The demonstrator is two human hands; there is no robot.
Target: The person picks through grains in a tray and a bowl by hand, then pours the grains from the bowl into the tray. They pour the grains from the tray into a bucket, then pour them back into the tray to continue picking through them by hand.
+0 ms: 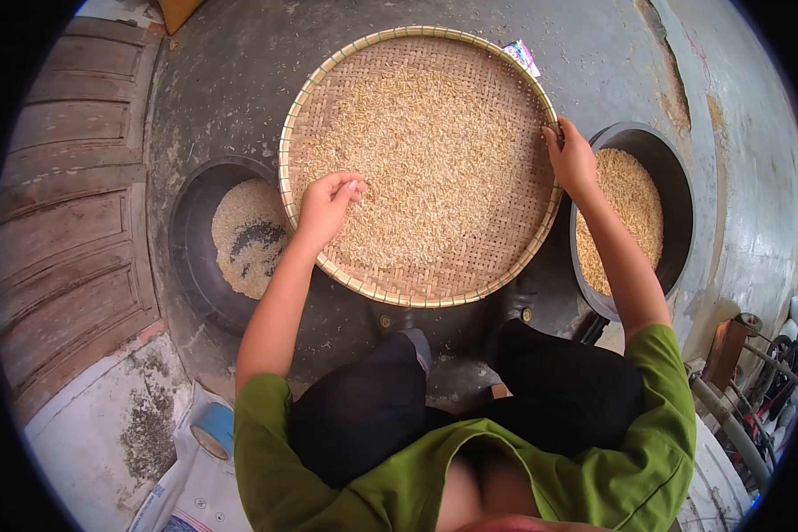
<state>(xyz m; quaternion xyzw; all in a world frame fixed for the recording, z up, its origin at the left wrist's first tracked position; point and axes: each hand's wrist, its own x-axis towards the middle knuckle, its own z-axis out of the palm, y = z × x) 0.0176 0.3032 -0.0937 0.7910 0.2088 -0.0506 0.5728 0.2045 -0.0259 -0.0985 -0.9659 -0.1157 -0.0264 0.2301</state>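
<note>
A round woven bamboo winnowing tray holds a wide layer of pale, husked-looking grain. My right hand grips the tray's right rim, thumb on the inner side. Over the left part of the grain, my left hand has its thumb and fingers pinched together; whatever is between them is too small to make out. Left of the tray stands a dark basin with whitish grain in it. To the right is a dark pan of golden grain.
A wooden panelled door is on the left, a worn wall on the right. Beyond the tray lies a small colourful packet. A blue tape roll rests at lower left. Stray grains dot the grey floor.
</note>
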